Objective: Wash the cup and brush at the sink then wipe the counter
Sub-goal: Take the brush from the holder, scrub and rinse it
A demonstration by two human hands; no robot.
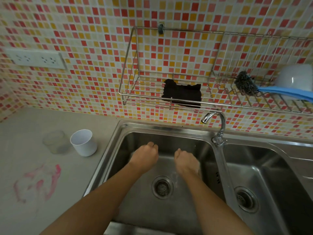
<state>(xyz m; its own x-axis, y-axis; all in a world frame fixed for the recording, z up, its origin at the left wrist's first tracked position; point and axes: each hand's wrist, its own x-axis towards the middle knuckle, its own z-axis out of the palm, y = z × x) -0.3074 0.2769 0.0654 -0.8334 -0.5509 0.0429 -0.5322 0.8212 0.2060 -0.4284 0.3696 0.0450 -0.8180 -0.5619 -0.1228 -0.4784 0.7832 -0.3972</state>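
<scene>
A white cup stands upright on the grey counter, just left of the sink. Both my hands hang over the left basin of the steel sink. My left hand is curled with its fingers bent under, and nothing shows in it. My right hand is curled the same way, with blurred water around it. A brush with a blue handle and a steel-wool head lies on the wall rack at the right. A pink smear marks the counter at the left.
A clear glass jar stands left of the cup. The tap sits between the two basins. A wire rack on the tiled wall holds a dark cloth and a white bowl. A socket strip is on the wall at left.
</scene>
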